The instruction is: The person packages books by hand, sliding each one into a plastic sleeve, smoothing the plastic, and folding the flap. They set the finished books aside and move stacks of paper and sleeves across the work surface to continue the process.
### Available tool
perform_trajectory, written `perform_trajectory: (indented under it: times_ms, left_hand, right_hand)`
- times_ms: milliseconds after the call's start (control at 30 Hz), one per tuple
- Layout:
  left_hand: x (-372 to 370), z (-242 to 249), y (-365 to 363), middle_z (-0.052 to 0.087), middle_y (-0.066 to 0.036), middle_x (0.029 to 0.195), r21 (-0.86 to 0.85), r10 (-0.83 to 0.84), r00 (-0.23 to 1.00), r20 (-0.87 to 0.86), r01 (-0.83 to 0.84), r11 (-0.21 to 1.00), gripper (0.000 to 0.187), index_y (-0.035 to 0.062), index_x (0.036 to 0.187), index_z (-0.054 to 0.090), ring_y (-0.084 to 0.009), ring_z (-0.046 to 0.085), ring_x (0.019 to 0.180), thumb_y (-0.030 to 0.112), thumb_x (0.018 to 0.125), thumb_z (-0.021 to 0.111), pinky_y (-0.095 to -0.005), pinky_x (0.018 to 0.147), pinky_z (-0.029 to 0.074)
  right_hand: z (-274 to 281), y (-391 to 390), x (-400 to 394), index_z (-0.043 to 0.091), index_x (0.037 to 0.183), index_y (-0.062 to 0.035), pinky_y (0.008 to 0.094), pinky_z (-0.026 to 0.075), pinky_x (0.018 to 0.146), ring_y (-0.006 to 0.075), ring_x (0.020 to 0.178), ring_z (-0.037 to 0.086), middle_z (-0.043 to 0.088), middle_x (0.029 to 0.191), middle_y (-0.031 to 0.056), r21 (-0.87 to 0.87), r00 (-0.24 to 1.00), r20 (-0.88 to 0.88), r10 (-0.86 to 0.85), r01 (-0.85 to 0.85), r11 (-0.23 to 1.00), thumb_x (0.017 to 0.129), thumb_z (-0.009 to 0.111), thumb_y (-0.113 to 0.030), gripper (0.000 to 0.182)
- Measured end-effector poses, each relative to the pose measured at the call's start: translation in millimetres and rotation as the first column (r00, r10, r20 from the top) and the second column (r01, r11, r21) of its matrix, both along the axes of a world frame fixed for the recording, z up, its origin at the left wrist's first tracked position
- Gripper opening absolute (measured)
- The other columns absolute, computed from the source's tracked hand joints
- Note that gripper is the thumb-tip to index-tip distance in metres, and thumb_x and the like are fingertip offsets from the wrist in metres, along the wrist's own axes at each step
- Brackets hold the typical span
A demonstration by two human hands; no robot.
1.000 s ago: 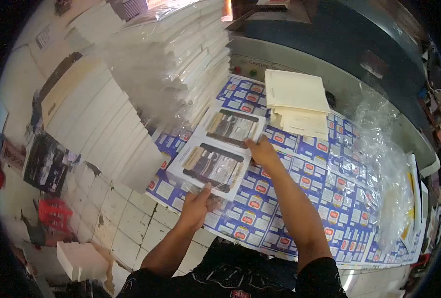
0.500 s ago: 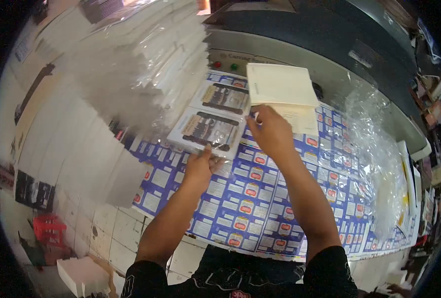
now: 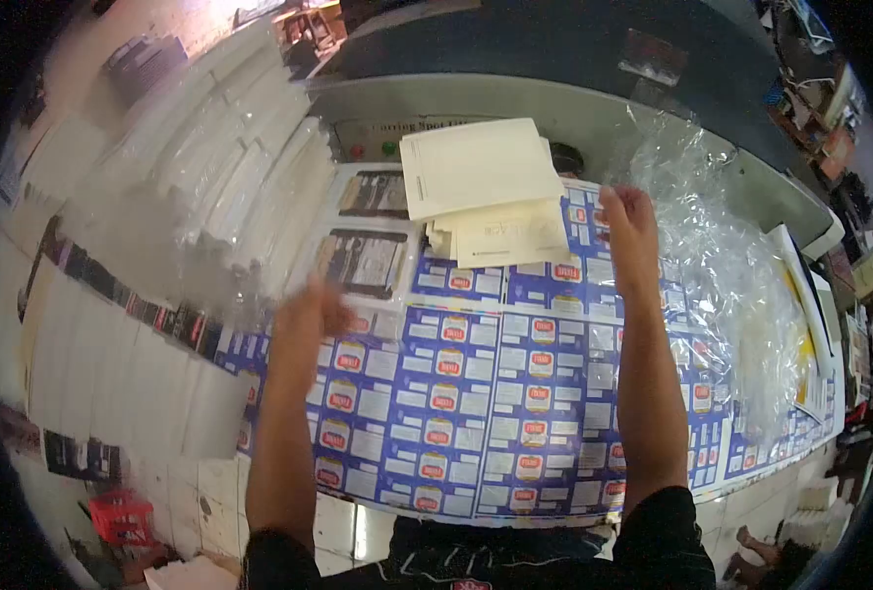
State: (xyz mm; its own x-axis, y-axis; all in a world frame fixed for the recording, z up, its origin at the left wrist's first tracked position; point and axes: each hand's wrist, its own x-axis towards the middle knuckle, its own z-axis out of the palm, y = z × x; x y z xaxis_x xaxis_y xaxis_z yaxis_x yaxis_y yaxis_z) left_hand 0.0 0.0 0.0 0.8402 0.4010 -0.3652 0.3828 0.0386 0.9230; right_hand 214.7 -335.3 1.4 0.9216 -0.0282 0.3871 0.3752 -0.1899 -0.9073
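Note:
My left hand (image 3: pixel 309 313), smeared by motion, is at the lower left edge of a plastic-wrapped book (image 3: pixel 363 264) with a dark picture on its pale cover. A second book (image 3: pixel 375 194) of the same look lies just beyond it. Over the right part of the table is my right hand (image 3: pixel 629 224), its fingers loosely bent and apart with nothing visible in them. It is between a pile of cream paper sheets (image 3: pixel 481 172) and a heap of clear plastic sleeves (image 3: pixel 722 265).
Tall stacks of wrapped books (image 3: pixel 230 167) rise at the left, with more stacked books (image 3: pixel 122 364) nearer me. Blue printed sheets (image 3: pixel 456 393) cover the table. A grey machine panel (image 3: pixel 358 103) stands behind. A red plastic stool (image 3: pixel 122 516) is on the floor.
Both hands have moved apart: the left away from the wrapped book's near edge, the right off the cream sheets toward the plastic sleeves. My view has turned to the right.

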Motion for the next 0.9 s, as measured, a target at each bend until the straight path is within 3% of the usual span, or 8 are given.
perform_trajectory:
  times_ms: [33, 67, 100, 200, 233, 400, 833, 900]
  left_hand:
    - [18, 8, 7, 0.054, -0.027, 0.127, 0.015, 0.081, 0.96, 0.269, -0.088, 0.996, 0.061, -0.0073, 0.129, 0.047, -0.029, 0.061, 0.112, 0.046, 0.1, 0.045, -0.0379, 0.089, 0.052]
    - [51, 21, 9, 0.057, -0.024, 0.124, 0.115, 0.079, 0.96, 0.268, -0.114, 0.987, 0.062, -0.0067, 0.128, 0.049, -0.0294, 0.062, 0.11, 0.048, 0.099, 0.047, -0.038, 0.091, 0.051]
    - [124, -9, -31, 0.061, -0.022, 0.12, 0.056, 0.114, 0.923, 0.368, -0.145, 0.988, 0.063, -0.006, 0.127, 0.051, -0.0298, 0.063, 0.107, 0.05, 0.097, 0.049, -0.0381, 0.094, 0.049]
    - [197, -3, -7, 0.065, -0.017, 0.115, 0.07, 0.138, 0.975, 0.172, -0.152, 0.986, 0.062, -0.0038, 0.126, 0.053, -0.0285, 0.064, 0.105, 0.05, 0.095, 0.053, -0.0374, 0.093, 0.05]
    - [215, -9, -3, 0.062, -0.017, 0.12, -0.09, 0.031, 0.988, 0.152, -0.017, 0.996, 0.063, -0.0029, 0.13, 0.05, -0.0289, 0.061, 0.109, 0.046, 0.093, 0.059, -0.0385, 0.097, 0.047]
    - [243, -24, -18, 0.063, -0.019, 0.12, -0.408, -0.022, 0.987, 0.158, 0.085, 0.909, 0.052, -0.002, 0.129, 0.051, -0.029, 0.067, 0.101, 0.033, 0.093, 0.062, -0.0428, 0.088, 0.056]
    - [214, -12, -42, 0.055, -0.017, 0.132, -0.46, -0.134, 0.99, 0.046, 0.14, 0.877, 0.053, 0.0006, 0.138, 0.042, -0.0272, 0.058, 0.118, 0.028, 0.095, 0.059, -0.0389, 0.101, 0.049]
    - [208, -16, -53, 0.054, -0.017, 0.133, -0.422, -0.156, 0.971, 0.18, 0.219, 0.88, 0.056, 0.0006, 0.139, 0.04, -0.0269, 0.057, 0.12, 0.027, 0.094, 0.06, -0.039, 0.102, 0.047]
  right_hand:
    - [2, 10, 4, 0.055, 0.118, -0.002, 0.0363, 0.048, 0.082, 0.0214, 0.099, 0.059, 0.06, 0.11, 0.0138, 0.139, 0.964, -0.253, 0.082, -0.048, 0.989, 0.089, 0.065, -0.04, 0.048]
    - [5, 16, 11, 0.052, 0.13, -0.0025, 0.0384, 0.047, 0.087, 0.0238, 0.108, 0.056, 0.056, 0.125, 0.0171, 0.291, 0.867, -0.461, 0.187, -0.051, 0.955, 0.089, 0.064, -0.048, 0.062]
    - [23, -17, 56, 0.052, 0.13, -0.0025, 0.0384, 0.047, 0.087, 0.0238, 0.108, 0.056, 0.056, 0.125, 0.0171, 0.172, 0.913, -0.387, 0.127, -0.064, 0.983, 0.089, 0.064, -0.048, 0.062]
    - [-21, 18, 85, 0.041, 0.142, -0.0036, 0.0527, 0.033, 0.103, 0.0332, 0.128, 0.04, 0.041, 0.143, 0.0213, 0.263, 0.747, -0.581, 0.324, -0.204, 0.943, 0.079, 0.063, -0.066, 0.091]
    - [-24, 24, 91, 0.033, 0.147, -0.002, 0.0583, 0.024, 0.108, 0.0379, 0.135, 0.033, 0.033, 0.15, 0.0242, 0.3, 0.692, -0.591, 0.414, -0.287, 0.91, 0.076, 0.064, -0.069, 0.103]
    - [-42, 43, 104, 0.042, 0.131, 0.0085, 0.0387, 0.057, 0.078, 0.0285, 0.094, 0.065, 0.058, 0.118, 0.0211, 0.433, 0.613, -0.576, 0.541, -0.333, 0.838, 0.081, 0.073, -0.034, 0.073]
    - [-31, 28, 89, 0.043, 0.129, 0.0087, 0.0417, 0.06, 0.08, 0.0313, 0.097, 0.066, 0.058, 0.116, 0.023, 0.654, 0.518, -0.502, 0.693, -0.297, 0.696, 0.088, 0.063, -0.021, 0.054]
    - [-34, 28, 91, 0.043, 0.129, 0.0084, 0.0418, 0.06, 0.08, 0.0309, 0.096, 0.066, 0.058, 0.115, 0.0234, 0.68, 0.524, -0.48, 0.704, -0.285, 0.676, 0.088, 0.062, -0.021, 0.054]
